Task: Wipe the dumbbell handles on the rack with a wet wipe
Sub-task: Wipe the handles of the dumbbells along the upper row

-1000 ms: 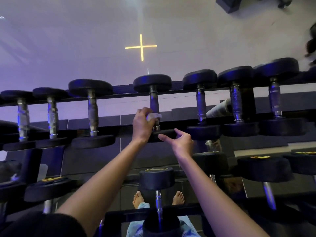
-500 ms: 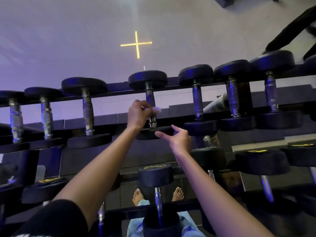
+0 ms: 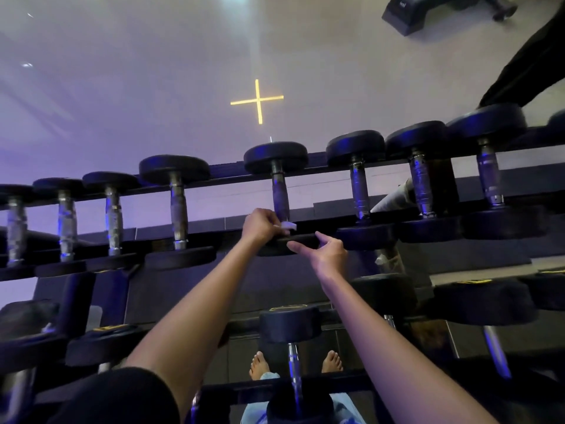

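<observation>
A row of black-headed dumbbells with metal handles lies across the top tier of the rack (image 3: 232, 175). My left hand (image 3: 261, 224) grips a white wet wipe (image 3: 288, 225) wrapped round the near end of the middle dumbbell's handle (image 3: 280, 195). My right hand (image 3: 325, 254) rests with straight fingers and thumb against that dumbbell's near head (image 3: 293, 240). Most of the wipe is hidden inside my left fist.
Further dumbbells sit left (image 3: 179, 206) and right (image 3: 359, 194) on the same tier, and larger ones (image 3: 290, 322) on the lower tier. My bare feet (image 3: 260, 365) show below the rack. A dark bench base (image 3: 403, 16) stands on the floor beyond.
My left hand with the wipe slid up the handle half a second ago and is now back down at its near end. My right hand has stayed on the dumbbell head.
</observation>
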